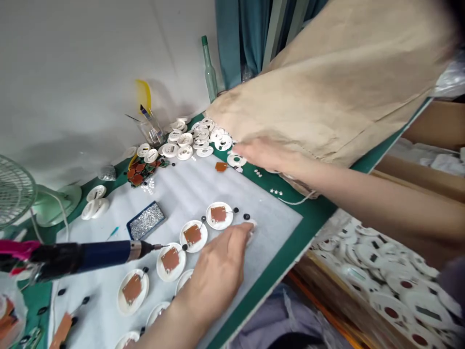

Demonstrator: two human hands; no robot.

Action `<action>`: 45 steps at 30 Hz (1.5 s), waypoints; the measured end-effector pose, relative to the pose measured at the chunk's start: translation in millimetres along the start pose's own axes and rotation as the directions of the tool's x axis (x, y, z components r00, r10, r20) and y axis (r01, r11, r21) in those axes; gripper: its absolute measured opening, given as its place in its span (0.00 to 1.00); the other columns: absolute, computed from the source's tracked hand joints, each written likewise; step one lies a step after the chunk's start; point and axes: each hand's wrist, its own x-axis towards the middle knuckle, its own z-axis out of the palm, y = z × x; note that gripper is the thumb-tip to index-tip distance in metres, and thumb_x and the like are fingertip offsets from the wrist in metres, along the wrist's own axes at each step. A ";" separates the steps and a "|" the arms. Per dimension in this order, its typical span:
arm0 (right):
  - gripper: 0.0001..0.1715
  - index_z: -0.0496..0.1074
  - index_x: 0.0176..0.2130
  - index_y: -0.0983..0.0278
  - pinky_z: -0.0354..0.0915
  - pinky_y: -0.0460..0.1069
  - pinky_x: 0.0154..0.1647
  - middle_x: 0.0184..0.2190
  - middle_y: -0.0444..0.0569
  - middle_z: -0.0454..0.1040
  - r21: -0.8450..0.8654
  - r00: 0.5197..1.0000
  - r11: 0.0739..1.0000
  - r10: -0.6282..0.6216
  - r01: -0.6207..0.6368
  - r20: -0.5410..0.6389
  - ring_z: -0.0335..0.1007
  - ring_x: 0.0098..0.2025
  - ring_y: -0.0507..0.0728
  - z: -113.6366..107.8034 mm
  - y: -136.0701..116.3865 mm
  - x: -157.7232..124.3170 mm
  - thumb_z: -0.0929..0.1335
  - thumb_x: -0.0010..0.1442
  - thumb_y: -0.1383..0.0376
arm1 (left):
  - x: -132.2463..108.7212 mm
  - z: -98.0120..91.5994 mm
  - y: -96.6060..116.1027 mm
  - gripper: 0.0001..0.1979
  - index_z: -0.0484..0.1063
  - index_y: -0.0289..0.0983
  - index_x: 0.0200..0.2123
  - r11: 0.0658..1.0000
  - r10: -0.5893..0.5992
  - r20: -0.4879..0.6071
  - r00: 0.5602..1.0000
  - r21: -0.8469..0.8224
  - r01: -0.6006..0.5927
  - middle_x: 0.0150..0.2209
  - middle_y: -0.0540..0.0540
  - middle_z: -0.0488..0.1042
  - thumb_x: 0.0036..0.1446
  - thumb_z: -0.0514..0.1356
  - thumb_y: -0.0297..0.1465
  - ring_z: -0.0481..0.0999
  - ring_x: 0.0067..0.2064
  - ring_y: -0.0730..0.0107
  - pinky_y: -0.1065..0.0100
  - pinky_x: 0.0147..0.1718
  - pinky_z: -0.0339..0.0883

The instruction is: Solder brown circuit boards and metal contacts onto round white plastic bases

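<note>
Near edge of the green cutting mat [305, 247], and the left hand [214, 274] is seen spread flat, its grip released, the fingertips [247, 236] laid on a white plastic disc [250, 224]. Just beside that hand, a curving row of white discs [218, 215] is set out on a white foam sheet [250, 194], each disc loaded with a copper-brown circuit board [192, 234]. Small black knobs [246, 216] are dotted among them. From the left, a soldering iron [83, 255] is pointed in at the row. A blue tray [146, 220] is seen packed with tiny silver parts. Farther out, the right hand [263, 154] is stretched open, grip released, under a tan sheet [327, 82], just beside a white ring [236, 160]. Beyond it, a heap of white rings [198, 138] is piled against the wall, with a glass of tools [150, 130] at its left. To the right, below the bench edge, a box [439, 126] is seen, and a mass of white discs with red centres [392, 286] is spread nearby.
</note>
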 end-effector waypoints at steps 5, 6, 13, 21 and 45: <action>0.27 0.73 0.47 0.67 0.54 0.45 0.34 0.34 0.50 0.73 0.032 0.936 0.982 0.187 -0.186 -0.299 0.61 0.29 0.46 -19.1 -23.2 -89.7 0.56 0.70 0.52 | 4.1 2.1 -1.9 0.14 0.64 0.36 0.56 0.973 -0.062 -0.029 0.998 -0.226 0.054 0.46 0.42 0.79 0.68 0.54 0.24 0.81 0.47 0.64 0.62 0.48 0.77; 0.27 0.74 0.43 0.67 0.53 0.44 0.30 0.29 0.48 0.72 0.221 0.940 0.954 0.253 -0.203 -0.229 0.60 0.26 0.45 -16.0 -28.3 -109.8 0.59 0.68 0.49 | 5.2 3.4 -1.9 0.14 0.64 0.36 0.55 0.965 -0.071 -0.020 0.997 -0.255 0.063 0.45 0.43 0.79 0.67 0.55 0.24 0.81 0.45 0.64 0.62 0.47 0.77; 0.33 0.71 0.45 0.67 0.60 0.39 0.21 0.19 0.44 0.68 0.517 0.904 0.765 0.424 -0.384 0.043 0.64 0.20 0.46 38.0 -40.9 -185.1 0.58 0.65 0.42 | 10.5 7.7 -0.8 0.14 0.65 0.37 0.52 0.949 -0.168 0.001 0.986 -0.271 0.162 0.41 0.45 0.79 0.64 0.57 0.22 0.81 0.41 0.64 0.64 0.43 0.76; 0.42 0.67 0.51 0.71 0.66 0.40 0.21 0.24 0.47 0.69 0.678 0.874 0.591 0.456 -0.437 0.166 0.66 0.23 0.47 40.3 -40.9 -187.0 0.63 0.57 0.38 | 14.1 8.4 -2.5 0.15 0.63 0.38 0.54 0.964 -0.106 0.030 0.994 -0.241 0.110 0.46 0.44 0.78 0.65 0.56 0.24 0.80 0.45 0.63 0.63 0.46 0.74; 0.44 0.63 0.47 0.69 0.65 0.39 0.22 0.20 0.45 0.67 0.795 0.823 0.410 0.535 -0.448 0.188 0.64 0.21 0.47 28.2 -36.3 -203.5 0.69 0.51 0.36 | 23.0 14.2 22.8 0.13 0.70 0.35 0.49 0.999 -0.037 0.082 0.996 0.027 0.035 0.35 0.45 0.74 0.71 0.52 0.36 0.76 0.35 0.62 0.62 0.36 0.75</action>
